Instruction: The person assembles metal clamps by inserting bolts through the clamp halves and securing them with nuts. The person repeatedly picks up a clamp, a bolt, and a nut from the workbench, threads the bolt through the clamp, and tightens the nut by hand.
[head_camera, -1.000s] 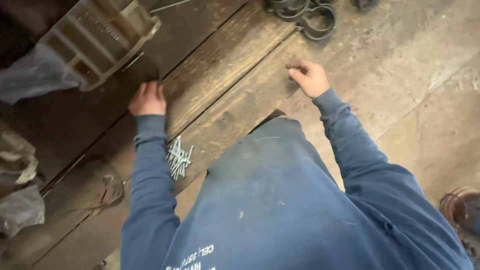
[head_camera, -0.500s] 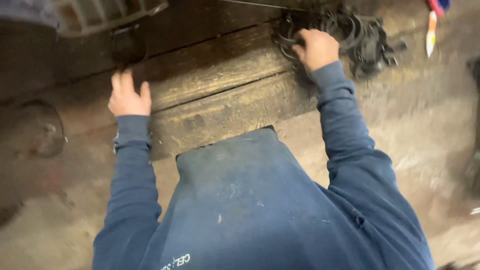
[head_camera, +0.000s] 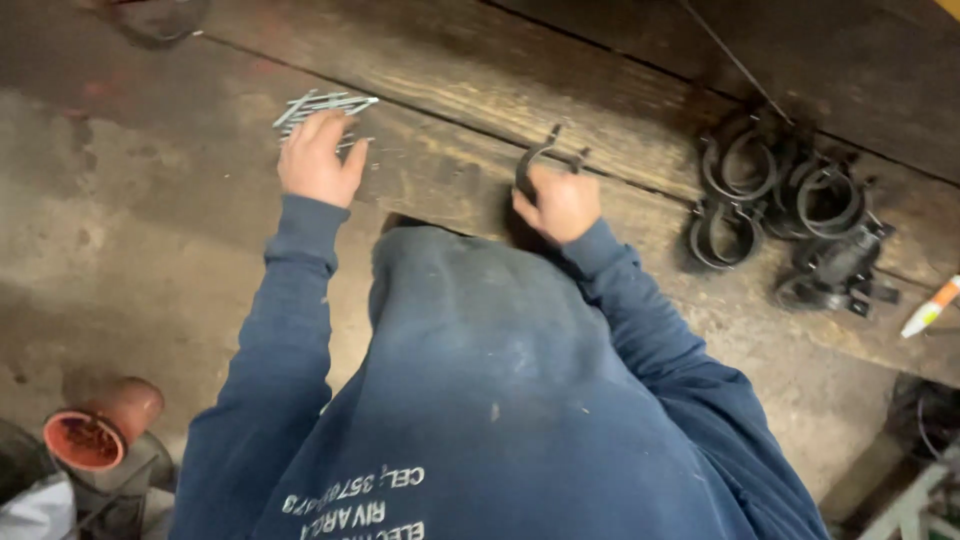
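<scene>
Item — one dark metal clamp (head_camera: 545, 158), curved band with two ears, gripped in the right hand (head_camera: 560, 203) at its lower end; fingers clenched round it, the open arc rising up and away from the fist over the wooden plank (head_camera: 450, 60). Its long axis runs roughly from the hand toward the far edge of the plank. Left hand (head_camera: 318, 158) — fingers spread and loose, holding nothing that shows, fingertips resting on the loose pile of silver nails (head_camera: 322, 104) lying directly beyond them. Nails lie well to the left of the clamp, apart from it, nearer the left hand by far. Heap of like clamps (head_camera: 790, 210) sits to the right, apart from both hands. White marker (head_camera: 930, 307) at the right edge.
</scene>
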